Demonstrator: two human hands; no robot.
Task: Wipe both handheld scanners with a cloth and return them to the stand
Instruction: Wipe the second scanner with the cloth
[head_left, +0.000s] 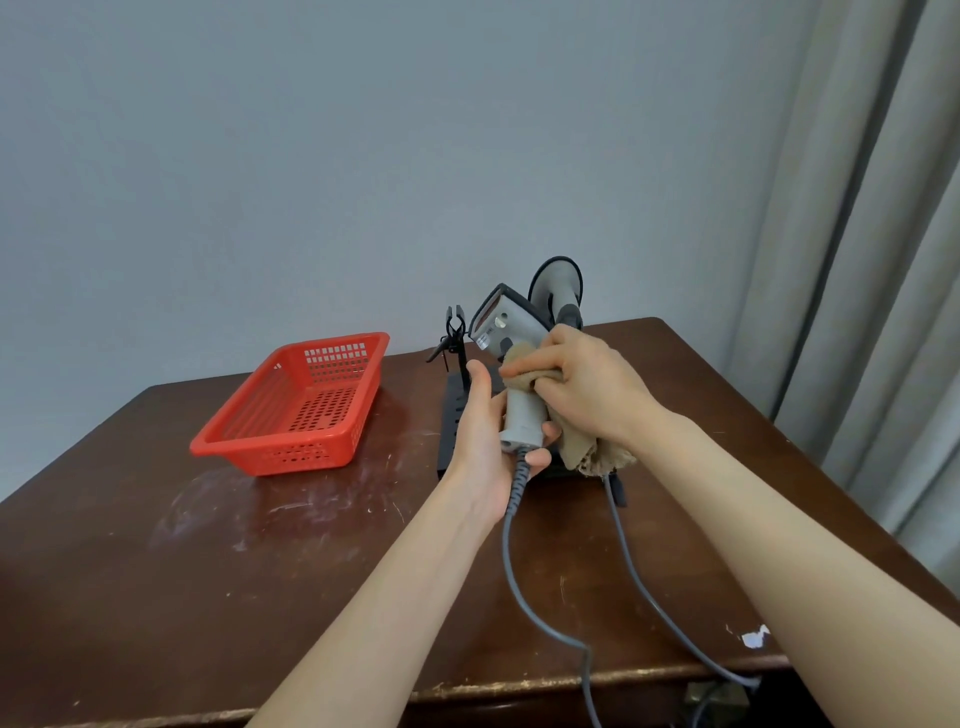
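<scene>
My left hand (485, 431) grips the handle of a grey handheld scanner (506, 325), holding it upright above the black stand (452, 421). My right hand (582, 382) holds a tan cloth (587, 452) and presses it against the scanner's neck, just under the head. A second scanner (558, 283) sits behind, upright on the stand and partly hidden by the first. The stand's empty black holder clip (456, 332) rises to the left of the held scanner.
A red plastic basket (296, 410) stands on the brown wooden table (260, 545) at the left. Two grey cables (519, 571) run from the scanners over the table's front edge. A wall is behind, and curtains (883, 260) hang at the right.
</scene>
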